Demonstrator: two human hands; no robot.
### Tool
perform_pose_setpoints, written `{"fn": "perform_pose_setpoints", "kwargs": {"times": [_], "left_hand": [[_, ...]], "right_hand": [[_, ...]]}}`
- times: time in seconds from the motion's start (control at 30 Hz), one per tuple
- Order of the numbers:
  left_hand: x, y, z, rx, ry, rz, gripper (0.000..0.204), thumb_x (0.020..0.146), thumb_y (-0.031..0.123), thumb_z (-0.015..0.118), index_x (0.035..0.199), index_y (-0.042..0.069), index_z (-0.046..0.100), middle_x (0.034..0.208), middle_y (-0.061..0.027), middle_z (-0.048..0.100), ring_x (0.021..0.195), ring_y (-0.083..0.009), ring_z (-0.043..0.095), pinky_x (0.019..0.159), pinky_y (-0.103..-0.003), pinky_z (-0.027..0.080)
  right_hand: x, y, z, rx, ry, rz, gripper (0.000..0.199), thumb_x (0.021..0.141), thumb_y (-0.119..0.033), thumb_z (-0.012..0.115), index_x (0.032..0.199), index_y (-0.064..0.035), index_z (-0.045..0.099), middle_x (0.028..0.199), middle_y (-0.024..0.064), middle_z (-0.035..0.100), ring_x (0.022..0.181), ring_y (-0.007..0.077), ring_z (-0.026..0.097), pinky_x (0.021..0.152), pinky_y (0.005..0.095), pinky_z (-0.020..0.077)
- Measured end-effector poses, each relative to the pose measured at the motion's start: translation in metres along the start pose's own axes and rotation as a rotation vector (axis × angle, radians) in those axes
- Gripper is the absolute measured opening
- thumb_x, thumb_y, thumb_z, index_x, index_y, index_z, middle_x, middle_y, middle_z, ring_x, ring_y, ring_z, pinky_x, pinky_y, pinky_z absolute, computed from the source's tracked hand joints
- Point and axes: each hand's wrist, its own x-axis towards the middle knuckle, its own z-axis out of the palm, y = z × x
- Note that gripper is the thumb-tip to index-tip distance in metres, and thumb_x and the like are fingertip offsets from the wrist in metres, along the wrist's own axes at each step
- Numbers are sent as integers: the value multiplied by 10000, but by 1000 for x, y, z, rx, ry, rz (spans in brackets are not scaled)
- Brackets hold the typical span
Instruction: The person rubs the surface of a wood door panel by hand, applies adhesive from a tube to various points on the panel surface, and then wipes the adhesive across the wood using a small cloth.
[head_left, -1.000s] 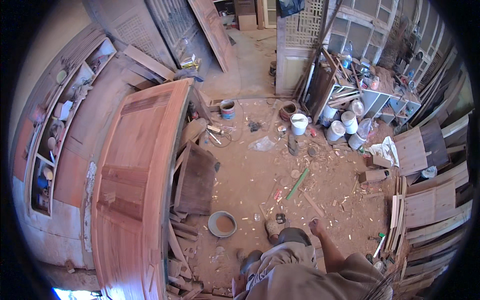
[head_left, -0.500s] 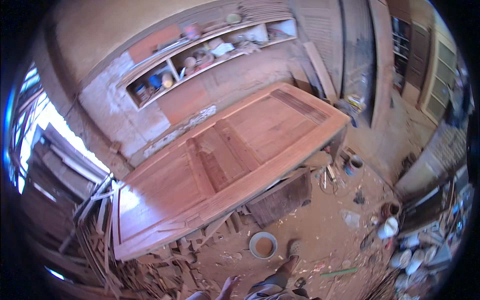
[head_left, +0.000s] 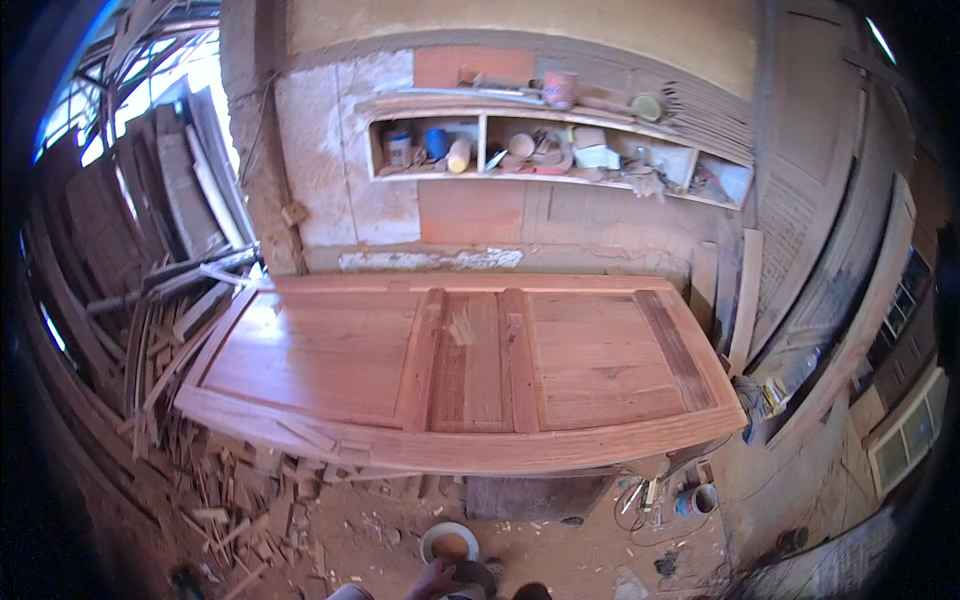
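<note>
At the lower edge, my left hand (head_left: pixel 432 580) is near a round, light-coloured basin (head_left: pixel 429 541) on the floor, which has brownish contents. The hand looks dark and small here, and its finger pose is hard to make out. I cannot tell whether it touches the rim or holds anything. My right hand is out of view. Ahead of me, a large reddish-brown panelled wooden door (head_left: pixel 590 345) lies flat at working height. Loose wood strips (head_left: pixel 305 432) rest on its near left frame, and a small light piece (head_left: pixel 461 325) lies on its middle panel.
A wall shelf (head_left: pixel 483 145) with containers and clutter hangs behind the door. Wood offcuts (head_left: pixel 230 490) heap at the left. Below the door's near edge stands a dark wooden block (head_left: pixel 535 497). A paint can (head_left: pixel 697 499) and a cable (head_left: pixel 628 512) are on the floor at right.
My view has turned to the right and levelled, so the door now lies nearly straight across. My left hand is now beside the basin; before, it was farther from it.
</note>
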Motion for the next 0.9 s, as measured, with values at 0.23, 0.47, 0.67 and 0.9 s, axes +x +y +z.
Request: {"fn": "perform_pose_setpoints", "kwargs": {"times": [0.23,0.47,0.67,0.9], "left_hand": [[57,29,11,-299,208,-124,323,933,281,543,1100,5,537,991,-177,647,845,-287,654,710,-383,527],[57,75,-9,-1069,894,-762,287,940,186,517,1149,-7,485,953,-148,636,802,-199,650,682,-328,547],[115,228,-11,-539,911,-228,186,941,143,542,1048,-9,533,919,-133,628,792,-164,614,691,-274,511],[188,298,-20,-567,1011,-137,170,933,113,539,1051,-6,569,813,-99,617,732,-140,597,650,-284,487]], "right_hand": [[112,-129,-61,242,237,-398,189,888,-174,547,946,-15,632,800,131,632,727,244,603,678,374,497],[238,-220,-80,194,179,-553,333,915,-302,612,758,-16,550,638,96,560,547,183,520,530,303,443],[361,-297,-114,215,-2,-511,221,950,-206,585,857,-6,586,716,42,609,599,102,555,552,255,451],[445,-401,-99,289,-68,-668,175,944,-169,599,938,5,617,770,43,626,665,92,593,598,234,476]]}}
